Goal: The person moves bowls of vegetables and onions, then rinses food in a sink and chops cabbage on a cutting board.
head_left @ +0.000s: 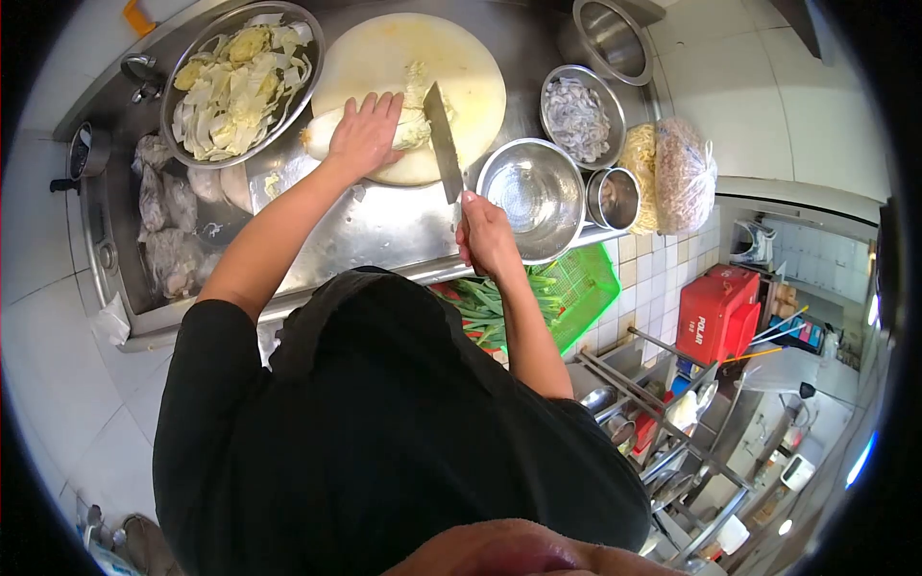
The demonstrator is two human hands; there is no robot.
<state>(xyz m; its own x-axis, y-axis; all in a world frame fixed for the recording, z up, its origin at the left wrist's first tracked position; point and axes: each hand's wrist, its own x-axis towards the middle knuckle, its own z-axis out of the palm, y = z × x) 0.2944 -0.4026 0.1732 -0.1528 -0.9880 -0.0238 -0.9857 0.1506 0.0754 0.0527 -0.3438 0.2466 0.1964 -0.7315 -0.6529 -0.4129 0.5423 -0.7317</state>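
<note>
A half or whole napa cabbage (322, 132) lies across the round cutting board (384, 43), its pale stem end to the left. My left hand (367, 136) rests over it, fingers bent down onto its top and holding it against the board. My right hand (488, 233) is closed round the handle of a cleaver (444, 144). The blade stands at the leafy right end of the cabbage, where a few cut shreds (416, 82) lie on the board. Cut cabbage (245, 86) fills a large metal bowl (317, 58) to the left.
Right of the board are a metal basin (531, 197), a bowl of greyish-white strips (576, 117), a small metal pot (615, 197) and filled plastic bags (685, 178). A green basket (591, 288) with leafy greens stands below the counter edge. Plastic-wrapped packs (168, 206) lie in the sink at left.
</note>
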